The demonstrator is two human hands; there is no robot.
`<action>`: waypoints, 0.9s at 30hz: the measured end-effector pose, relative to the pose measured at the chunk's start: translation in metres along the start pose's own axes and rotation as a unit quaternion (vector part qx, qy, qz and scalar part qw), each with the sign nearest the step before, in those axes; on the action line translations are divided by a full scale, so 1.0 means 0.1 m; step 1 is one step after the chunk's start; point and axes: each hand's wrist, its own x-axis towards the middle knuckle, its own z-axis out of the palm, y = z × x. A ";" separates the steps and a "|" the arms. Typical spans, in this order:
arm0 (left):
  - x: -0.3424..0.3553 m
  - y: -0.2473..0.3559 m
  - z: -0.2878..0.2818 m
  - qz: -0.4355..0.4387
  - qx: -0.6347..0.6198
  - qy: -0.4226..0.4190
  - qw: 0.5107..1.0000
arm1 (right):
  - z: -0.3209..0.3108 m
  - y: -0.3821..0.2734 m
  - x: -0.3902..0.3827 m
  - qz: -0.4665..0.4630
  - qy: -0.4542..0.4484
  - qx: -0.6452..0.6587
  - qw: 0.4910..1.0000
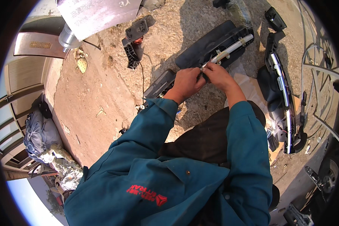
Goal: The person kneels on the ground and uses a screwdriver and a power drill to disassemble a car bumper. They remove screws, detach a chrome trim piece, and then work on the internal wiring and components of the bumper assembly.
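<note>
My left hand (pixel 189 83) and my right hand (pixel 219 77) meet over the ground, fingertips closed together in a pinch. A small, thin, pale piece shows between them; its kind cannot be made out. Just beyond my fingers lies a long black plastic part (pixel 203 44) with a silver metal tube (pixel 233 49) fixed along it. My fingertips are close to the tube's near end, and I cannot tell whether they touch it. Beside my left wrist, another dark slotted part (pixel 160 84) is partly hidden by my hand and sleeve.
On the right lies a black part with a long silver bar (pixel 284 90), near flattened cardboard (pixel 248 84). A black bracket-like piece (pixel 135 35) with a cable sits at far left of the hands. Stuffed bags (pixel 45 132) lean by the left wall; a vehicle wheel (pixel 330 173) stands lower right.
</note>
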 end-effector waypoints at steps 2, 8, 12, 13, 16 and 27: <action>0.00 0.00 0.00 0.009 -0.002 0.007 1.000 | 0.00 -0.01 0.00 -0.021 0.007 -0.014 1.000; -0.03 0.00 0.03 0.026 0.000 0.015 1.000 | -0.02 -0.03 -0.04 -0.027 0.009 -0.030 0.999; -0.06 0.01 0.03 0.019 0.012 0.005 1.000 | -0.03 -0.04 -0.02 -0.026 0.020 -0.059 0.998; -0.07 0.01 0.03 0.015 0.014 0.003 1.000 | -0.03 -0.05 -0.02 -0.023 0.020 -0.061 0.998; -0.10 0.01 0.03 0.003 0.013 0.002 1.000 | -0.02 -0.11 -0.05 -0.015 0.017 -0.052 0.998; -0.02 0.01 -0.01 -0.003 -0.010 -0.027 1.000 | -0.01 0.01 0.03 0.014 0.024 -0.050 0.998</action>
